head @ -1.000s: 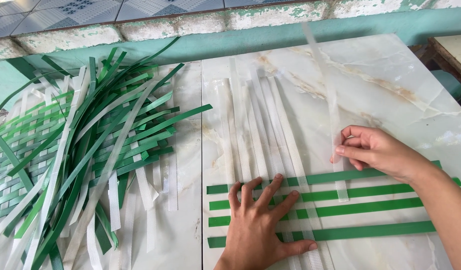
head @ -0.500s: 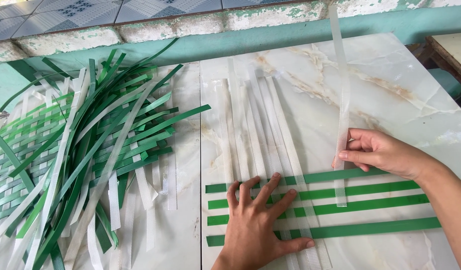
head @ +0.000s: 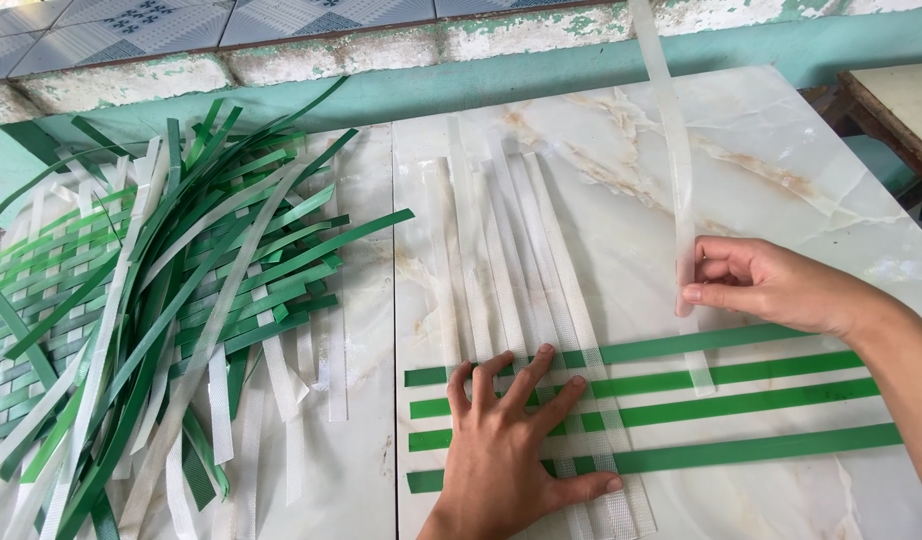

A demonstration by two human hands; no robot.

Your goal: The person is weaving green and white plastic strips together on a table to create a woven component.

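Several green plastic strips [head: 741, 405] lie crosswise on a marble slab [head: 601, 160], woven with several white translucent strips [head: 501, 240] that run away from me. My left hand [head: 511, 440] presses flat, fingers spread, on the woven crossing at the left. My right hand [head: 771, 285] pinches one more white strip [head: 671, 130], which stands up steeply toward the wall; its lower end passes among the top green strips to the right of the others.
A big loose pile of green and white strips [head: 181, 270] covers the left slab, with a woven green-and-white mat [head: 21, 330] at the far left. A teal wall ledge [head: 381, 90] runs along the back. A wooden table corner [head: 901, 110] sits at the right.
My right hand has slid the white strip further away from me and raised it more upright. My left hand stays pressed on the crossing.
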